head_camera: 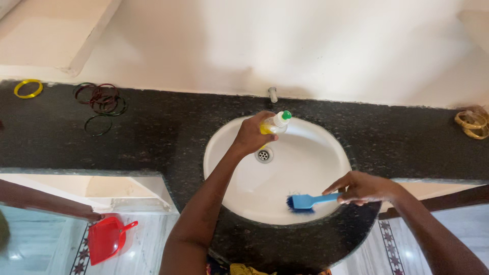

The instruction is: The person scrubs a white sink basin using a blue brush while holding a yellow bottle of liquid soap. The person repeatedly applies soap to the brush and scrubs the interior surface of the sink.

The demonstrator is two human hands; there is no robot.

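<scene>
Two hands are at work over a white oval sink set in a dark speckled bench. Left hand, at centre frame, has its fingers clamped round a yellow squeeze bottle with a white neck and green cap; the bottle is tilted, nozzle toward the right, above the drain. Right hand, at lower right of the frame, has its fingers closed on the handle of a blue scrubbing brush; the bristle head rests on the lower inner wall of the basin, left of the hand.

Judgement: the step in hand appears to be applying cleaner to the basin while the brush waits in position. The next move would call for a squeeze aimed at the bowl, then firm strokes along the wall.

Bottle and brush lie well apart, each fully gripped.

Also noted: a short tap at the back edge, loose bangles at upper left, gold bangles at far right, and a red dustpan on the floor at lower left.
</scene>
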